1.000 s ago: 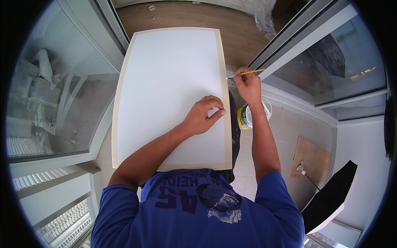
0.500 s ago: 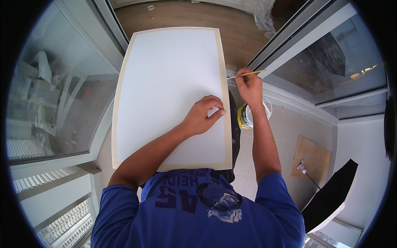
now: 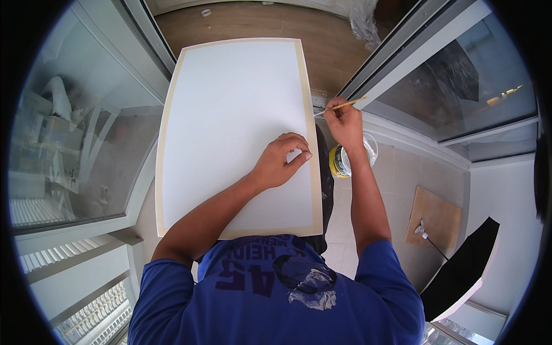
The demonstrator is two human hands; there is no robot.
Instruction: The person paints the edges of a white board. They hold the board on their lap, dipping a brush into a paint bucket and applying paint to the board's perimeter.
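Observation:
A large white panel (image 3: 236, 98) with a tan tape-like border lies in front of me, its near edge against my shirt. My left hand (image 3: 283, 160) rests on its right part, fingers curled, thumb and forefinger tips together in a loose ring. I see nothing between them. Beyond the panel's right edge, my right hand (image 3: 344, 123) is closed on a thin paintbrush (image 3: 352, 102). The brush's wooden handle points right, and its pale tip sits at the panel's right edge; whether it touches is too small to tell.
Below my right forearm stands a white and yellow bucket (image 3: 339, 162) on the tiled floor. Glass door panels (image 3: 86, 132) flank me on both sides. At lower right are a brown board (image 3: 440, 215) and a black umbrella-like shade (image 3: 463, 270). Clear plastic (image 3: 365, 26) hangs at the back.
My right hand with the paintbrush has shifted slightly toward me along the panel's right edge. My left hand stays in place on the panel.

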